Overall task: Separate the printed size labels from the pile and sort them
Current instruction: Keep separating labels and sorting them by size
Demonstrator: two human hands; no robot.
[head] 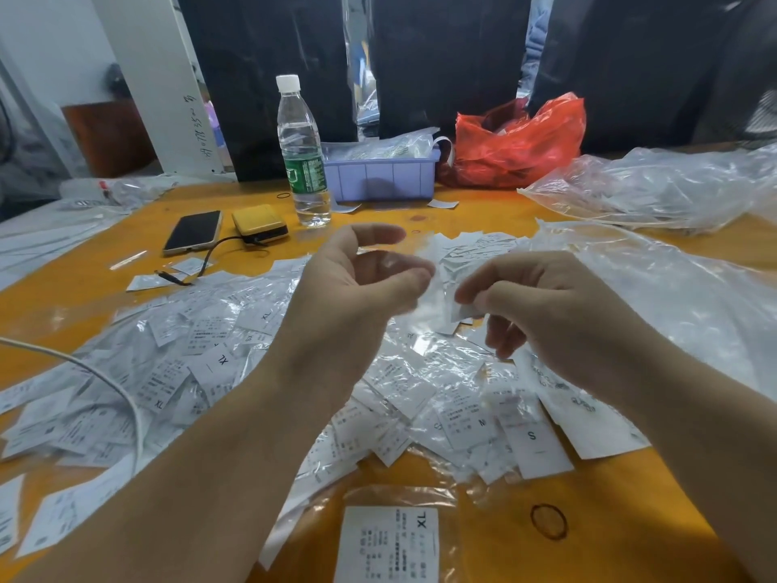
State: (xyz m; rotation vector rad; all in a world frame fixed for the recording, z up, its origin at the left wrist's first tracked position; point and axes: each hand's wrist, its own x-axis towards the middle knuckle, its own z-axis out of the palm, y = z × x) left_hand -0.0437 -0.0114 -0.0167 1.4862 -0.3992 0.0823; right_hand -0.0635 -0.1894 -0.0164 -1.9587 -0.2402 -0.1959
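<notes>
1. Both hands are raised above the middle of the orange desk, over a wide pile of size labels mixed with clear plastic sleeves.
2. The right hand pinches a small white label between thumb and forefinger; its other fingers curl loosely beneath. The print on that label is too blurred to read.
3. The left hand is palm-up with fingers curled inward; a thin clear film appears to sit between its thumb and fingers, but motion blur hides whether it really grips it.
4. The pile spreads from the left edge across to the right; labels marked XL lie left of the left forearm, and labels marked S and M lie below the right hand.
5. A separate XL label in a clear sleeve lies at the near edge, apart from the pile, with a rubber band just to its right.
6. Farther back stand a water bottle, a purple tray and a red plastic bag.
7. A phone and a yellow box lie left of the bottle, and a white cable crosses the left part of the pile.
8. A large crumpled clear bag lies at the far right.
</notes>
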